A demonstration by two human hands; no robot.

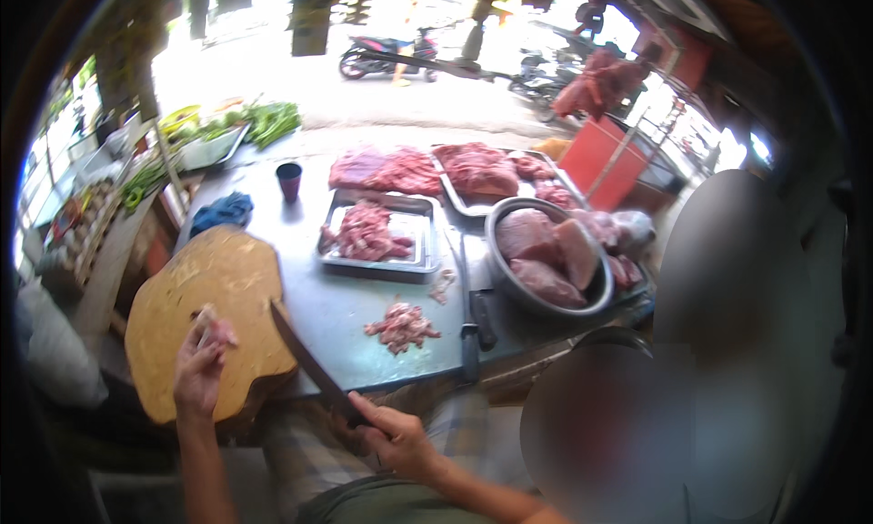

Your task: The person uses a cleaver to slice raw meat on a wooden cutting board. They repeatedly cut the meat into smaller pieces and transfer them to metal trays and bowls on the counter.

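Over a thick wooden chopping block point(238, 260), my left hand point(198, 369) pinches a small piece of raw meat point(218, 329) with a pale, fatty end. My right hand point(396, 438) grips the handle of a knife point(314, 369). Its long dark blade slants up and left, its tip over the block's right edge. To the right of the blade, a small heap of meat scraps point(403, 328) lies on the metal table point(336, 342). Behind that heap, a rectangular metal tray point(418, 242) holds cut pieces of meat point(366, 231).
A metal basin point(596, 297) of large meat chunks stands at the right. Two more knives, one a long dark-handled knife point(469, 351), lie beside it. Farther back are a meat slab point(382, 169), a dark cup point(289, 182) and a blue cloth point(221, 213). Greens point(273, 122) sit at the far left.
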